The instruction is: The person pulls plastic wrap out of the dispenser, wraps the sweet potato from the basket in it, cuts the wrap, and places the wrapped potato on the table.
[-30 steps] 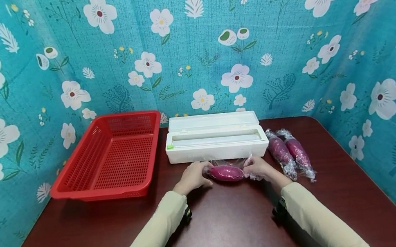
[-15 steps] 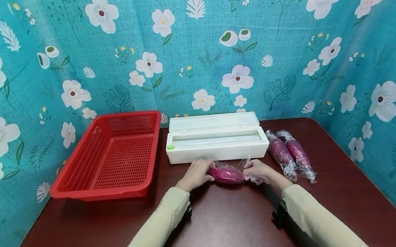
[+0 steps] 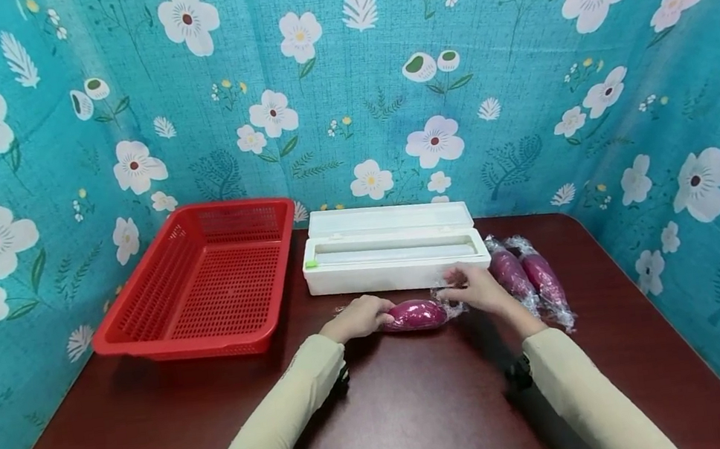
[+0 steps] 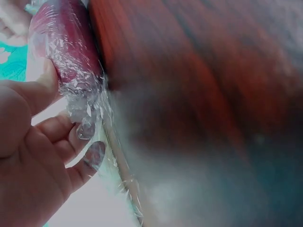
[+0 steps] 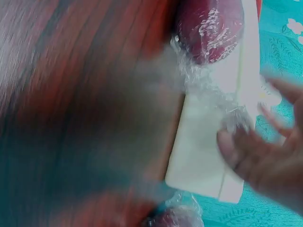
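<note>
A purple-red, sweet-potato-like vegetable wrapped in cling film lies on the table before a white box. My left hand holds its left end; in the left wrist view the thumb rests against the wrapped side and the fingers curl by the bunched film tail. By the right end is my right hand, blurred, its fingers loosely spread. In the right wrist view the right film tail stretches out towards its thumb.
Behind the hands stands the white cling film dispenser, lid raised, a roll inside and a green slider at its left. Two wrapped purple vegetables lie at right. A red slotted basket sits left on the dark table. A floral curtain hangs behind.
My right hand has let go of the right film end and lifted up and back, its fingers spreading. My left hand has stayed at the left end, with the vegetable turned slightly straighter.
</note>
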`<action>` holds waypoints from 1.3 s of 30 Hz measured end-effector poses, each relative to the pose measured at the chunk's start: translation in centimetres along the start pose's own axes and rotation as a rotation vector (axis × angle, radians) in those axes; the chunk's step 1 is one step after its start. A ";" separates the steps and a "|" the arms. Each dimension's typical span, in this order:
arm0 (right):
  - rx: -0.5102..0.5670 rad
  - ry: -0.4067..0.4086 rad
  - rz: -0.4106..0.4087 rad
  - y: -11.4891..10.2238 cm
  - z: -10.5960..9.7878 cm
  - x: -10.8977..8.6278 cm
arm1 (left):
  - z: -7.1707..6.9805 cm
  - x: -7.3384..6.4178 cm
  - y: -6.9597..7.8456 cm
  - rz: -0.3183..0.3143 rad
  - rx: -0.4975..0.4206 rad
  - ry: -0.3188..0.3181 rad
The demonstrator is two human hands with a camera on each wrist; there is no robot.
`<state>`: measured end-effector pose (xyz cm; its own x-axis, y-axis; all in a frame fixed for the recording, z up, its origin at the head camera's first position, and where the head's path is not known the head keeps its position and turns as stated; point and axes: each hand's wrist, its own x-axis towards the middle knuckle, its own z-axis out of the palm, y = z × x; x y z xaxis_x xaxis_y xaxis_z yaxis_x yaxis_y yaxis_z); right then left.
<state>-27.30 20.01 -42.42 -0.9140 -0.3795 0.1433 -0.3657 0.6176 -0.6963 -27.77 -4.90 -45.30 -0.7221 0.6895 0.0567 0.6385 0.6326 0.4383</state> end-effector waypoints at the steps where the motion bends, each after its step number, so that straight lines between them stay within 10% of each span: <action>1: 0.023 -0.047 -0.061 -0.1 0.1 0.0 | 0.0 0.0 0.0 0.003 0.012 -0.007; 7: -0.085 -0.300 -0.261 -0.1 1.3 -0.1 | -0.2 0.1 0.2 0.033 0.086 -0.027; 32: -0.313 -0.130 -0.285 -0.2 2.4 -1.9 | 0.2 -0.3 0.6 -0.170 0.133 0.152; 39: -0.098 -0.119 -0.124 -0.9 1.9 -3.2 | -0.9 -0.7 1.2 -0.214 0.073 0.252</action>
<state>-23.72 19.34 -43.61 -0.8360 -0.5318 0.1355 -0.4945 0.6230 -0.6060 -26.70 -4.92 -44.03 -0.8791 0.4354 0.1940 0.4761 0.7833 0.3997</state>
